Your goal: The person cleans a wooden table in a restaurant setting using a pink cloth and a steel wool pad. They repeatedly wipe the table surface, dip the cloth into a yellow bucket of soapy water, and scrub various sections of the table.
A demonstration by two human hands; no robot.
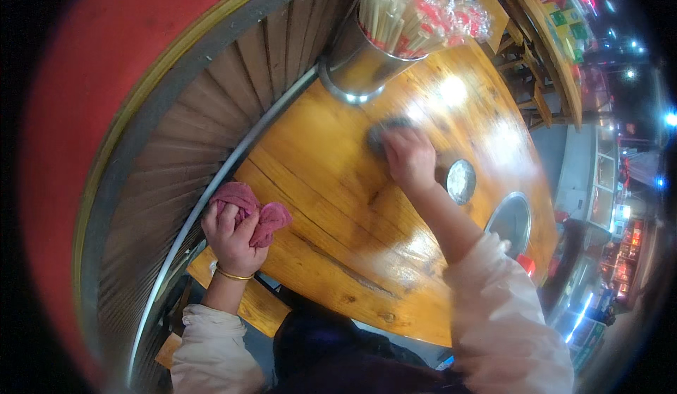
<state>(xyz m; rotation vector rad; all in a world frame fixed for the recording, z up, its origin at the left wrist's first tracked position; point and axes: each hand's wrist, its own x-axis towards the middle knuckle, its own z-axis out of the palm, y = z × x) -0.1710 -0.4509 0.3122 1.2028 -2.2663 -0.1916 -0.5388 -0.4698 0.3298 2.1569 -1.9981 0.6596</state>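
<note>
My left hand holds a bunched pink cloth at the left edge of a varnished wooden table. Farther in, my right hand presses a dark, blurred pad or scourer on the tabletop; its exact kind cannot be told. Just right of that hand lies a small round dish or lid with a whitish middle. A larger round metal tray or dish rests near the right side, partly behind my right sleeve.
A metal container of wooden chopsticks and red-and-clear wrapped items stands at the table's far end. Slatted panelling runs along the left. A small red object lies at the right. Wooden stools stand beyond, and another is below the near edge.
</note>
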